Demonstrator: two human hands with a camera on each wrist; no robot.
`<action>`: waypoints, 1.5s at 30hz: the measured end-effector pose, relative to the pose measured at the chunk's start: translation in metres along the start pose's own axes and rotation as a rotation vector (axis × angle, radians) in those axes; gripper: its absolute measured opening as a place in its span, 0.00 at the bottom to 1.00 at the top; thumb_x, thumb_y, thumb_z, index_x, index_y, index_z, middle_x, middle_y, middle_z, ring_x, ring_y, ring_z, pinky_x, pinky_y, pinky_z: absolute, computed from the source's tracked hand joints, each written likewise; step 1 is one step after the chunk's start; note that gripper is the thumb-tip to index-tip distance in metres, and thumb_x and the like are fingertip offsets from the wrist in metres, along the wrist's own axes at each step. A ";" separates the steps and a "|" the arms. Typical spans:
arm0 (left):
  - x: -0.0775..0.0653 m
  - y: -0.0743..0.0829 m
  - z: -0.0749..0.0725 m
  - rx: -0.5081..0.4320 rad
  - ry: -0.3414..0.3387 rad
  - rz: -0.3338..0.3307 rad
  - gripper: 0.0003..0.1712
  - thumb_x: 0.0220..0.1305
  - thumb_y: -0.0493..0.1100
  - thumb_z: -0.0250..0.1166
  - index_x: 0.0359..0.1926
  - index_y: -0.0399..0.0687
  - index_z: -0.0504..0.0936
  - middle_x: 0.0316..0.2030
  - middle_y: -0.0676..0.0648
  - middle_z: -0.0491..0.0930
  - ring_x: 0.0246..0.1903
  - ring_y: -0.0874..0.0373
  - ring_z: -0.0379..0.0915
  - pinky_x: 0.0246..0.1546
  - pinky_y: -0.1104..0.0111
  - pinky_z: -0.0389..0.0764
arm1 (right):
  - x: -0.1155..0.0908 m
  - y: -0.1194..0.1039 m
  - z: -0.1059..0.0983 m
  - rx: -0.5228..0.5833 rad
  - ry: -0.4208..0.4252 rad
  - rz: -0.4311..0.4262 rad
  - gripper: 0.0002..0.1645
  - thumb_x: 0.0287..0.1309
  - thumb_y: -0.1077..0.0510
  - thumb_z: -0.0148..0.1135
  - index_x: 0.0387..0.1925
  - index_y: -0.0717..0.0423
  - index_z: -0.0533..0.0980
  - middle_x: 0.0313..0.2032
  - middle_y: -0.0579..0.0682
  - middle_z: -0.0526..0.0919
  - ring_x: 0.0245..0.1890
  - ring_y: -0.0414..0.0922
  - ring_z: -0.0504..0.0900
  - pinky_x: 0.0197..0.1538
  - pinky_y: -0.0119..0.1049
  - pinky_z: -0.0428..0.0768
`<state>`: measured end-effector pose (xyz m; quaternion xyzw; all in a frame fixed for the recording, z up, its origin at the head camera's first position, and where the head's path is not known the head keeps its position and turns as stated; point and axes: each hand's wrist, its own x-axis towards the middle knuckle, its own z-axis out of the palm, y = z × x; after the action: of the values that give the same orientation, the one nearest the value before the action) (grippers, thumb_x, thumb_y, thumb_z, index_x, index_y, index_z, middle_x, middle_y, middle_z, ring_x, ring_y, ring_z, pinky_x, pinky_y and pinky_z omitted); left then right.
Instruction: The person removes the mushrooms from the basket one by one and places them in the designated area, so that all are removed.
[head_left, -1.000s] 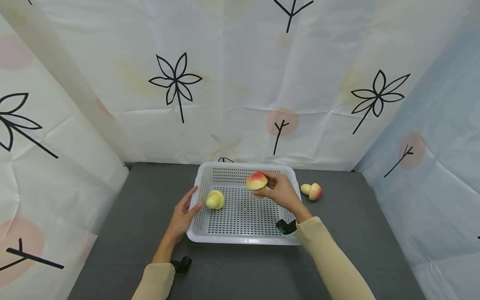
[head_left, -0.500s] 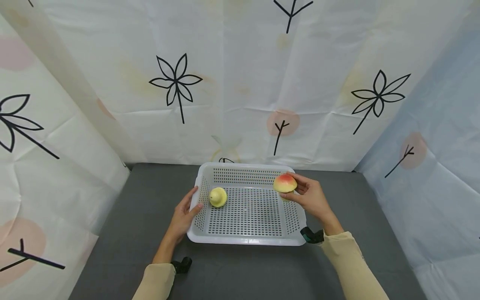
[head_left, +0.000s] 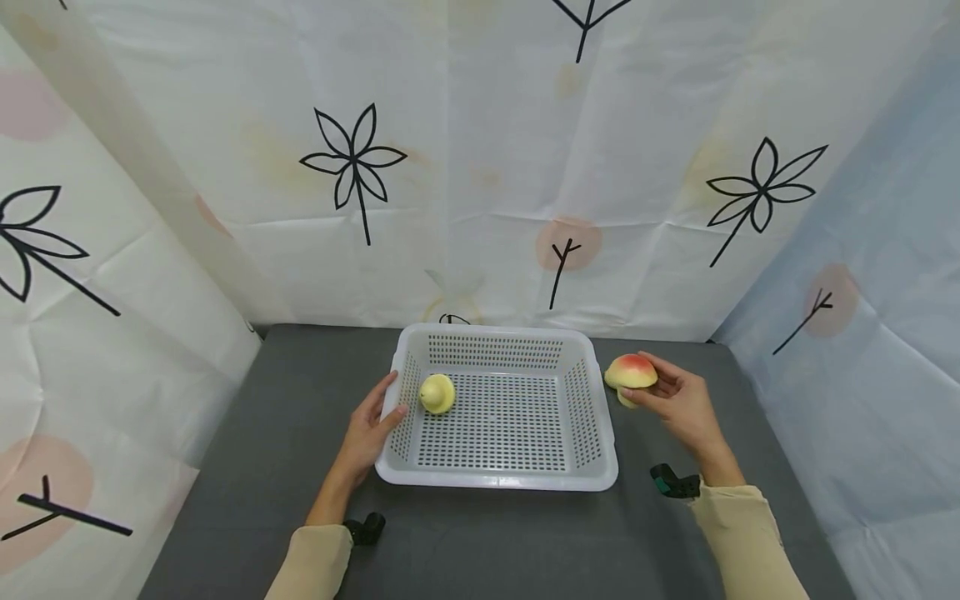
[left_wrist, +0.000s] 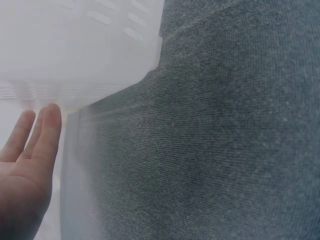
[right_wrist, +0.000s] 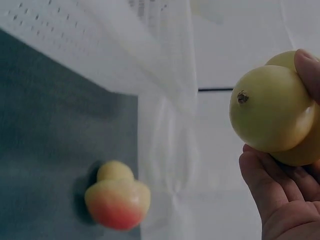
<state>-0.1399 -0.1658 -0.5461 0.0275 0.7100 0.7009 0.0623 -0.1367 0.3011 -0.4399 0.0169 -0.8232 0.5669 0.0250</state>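
Note:
In the head view my right hand (head_left: 686,412) holds a toy mushroom (head_left: 632,371) with a red-and-yellow cap, just off the basket's right side. The right wrist view shows its pale round stem end (right_wrist: 270,107) between thumb and fingers. Another red-capped mushroom (right_wrist: 117,202) lies on the table beside the basket; in the head view the held one hides most or all of it. My left hand (head_left: 367,425) grips the left rim of the white perforated basket (head_left: 498,482), thumb over the rim and fingers (left_wrist: 50,130) against the outer wall. A yellow mushroom (head_left: 437,394) sits inside, at left.
The basket stands on a dark grey cloth-covered table (head_left: 510,542). White printed curtains (head_left: 480,167) enclose the back and both sides, close behind the basket. Dark wrist straps (head_left: 365,529) show at both wrists.
My right hand has carried the held mushroom rightward from over the basket, across the right rim, to above the table. The left hand has stayed on the basket; the mushroom inside has shifted slightly.

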 end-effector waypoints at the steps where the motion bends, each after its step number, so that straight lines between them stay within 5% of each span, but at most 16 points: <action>1: 0.000 0.000 0.000 -0.003 0.000 0.002 0.39 0.75 0.42 0.62 0.80 0.58 0.56 0.72 0.36 0.65 0.64 0.34 0.70 0.53 0.41 0.77 | 0.000 0.003 -0.004 -0.008 0.013 0.010 0.47 0.58 0.61 0.75 0.73 0.68 0.62 0.66 0.73 0.69 0.47 0.25 0.80 0.47 0.24 0.80; 5: 0.001 0.000 0.001 0.000 -0.004 0.005 0.39 0.75 0.42 0.62 0.80 0.58 0.56 0.72 0.36 0.65 0.63 0.33 0.70 0.52 0.42 0.78 | 0.000 0.016 -0.017 -0.024 0.061 0.035 0.47 0.59 0.59 0.74 0.73 0.69 0.62 0.65 0.69 0.72 0.47 0.23 0.79 0.47 0.23 0.79; 11: 0.000 0.001 0.000 0.016 -0.006 0.016 0.38 0.75 0.42 0.61 0.80 0.58 0.56 0.72 0.36 0.65 0.62 0.34 0.71 0.51 0.43 0.79 | 0.007 0.036 -0.034 -0.022 0.116 0.071 0.45 0.60 0.57 0.74 0.72 0.69 0.63 0.54 0.40 0.78 0.48 0.23 0.78 0.47 0.21 0.78; 19: -0.001 0.001 -0.001 0.030 -0.009 0.027 0.38 0.76 0.43 0.61 0.80 0.57 0.55 0.74 0.37 0.62 0.64 0.35 0.70 0.52 0.42 0.78 | 0.021 0.063 -0.047 -0.091 0.142 0.159 0.47 0.65 0.50 0.70 0.75 0.68 0.59 0.67 0.70 0.68 0.48 0.22 0.73 0.49 0.19 0.76; 23: -0.001 0.001 -0.002 0.020 -0.006 0.011 0.38 0.76 0.43 0.61 0.80 0.58 0.55 0.74 0.38 0.62 0.64 0.35 0.70 0.53 0.40 0.77 | 0.029 0.075 -0.051 -0.114 0.139 0.229 0.49 0.65 0.47 0.69 0.75 0.67 0.58 0.69 0.70 0.67 0.55 0.35 0.77 0.53 0.24 0.76; 28: 0.000 0.000 -0.002 0.009 -0.009 0.012 0.38 0.76 0.44 0.61 0.80 0.59 0.55 0.73 0.38 0.63 0.63 0.34 0.70 0.53 0.40 0.77 | 0.041 0.090 -0.052 -0.122 0.144 0.325 0.49 0.66 0.46 0.67 0.76 0.68 0.56 0.70 0.70 0.65 0.67 0.61 0.67 0.65 0.47 0.72; 35: 0.000 -0.001 -0.002 0.008 -0.015 0.022 0.38 0.76 0.43 0.60 0.80 0.58 0.55 0.72 0.36 0.65 0.62 0.32 0.70 0.52 0.42 0.78 | 0.050 0.105 -0.046 -0.102 0.168 0.400 0.47 0.66 0.52 0.68 0.75 0.70 0.57 0.70 0.71 0.64 0.68 0.63 0.66 0.67 0.53 0.68; 45: 0.001 0.000 -0.001 0.015 -0.007 0.019 0.38 0.75 0.44 0.61 0.80 0.59 0.56 0.73 0.38 0.64 0.63 0.35 0.71 0.51 0.44 0.79 | 0.056 0.115 -0.044 -0.168 0.157 0.396 0.46 0.66 0.54 0.68 0.73 0.75 0.58 0.69 0.75 0.63 0.67 0.67 0.66 0.66 0.56 0.68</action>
<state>-0.1405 -0.1668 -0.5465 0.0374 0.7146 0.6962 0.0579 -0.1986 0.3831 -0.5286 -0.1916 -0.8503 0.4897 -0.0214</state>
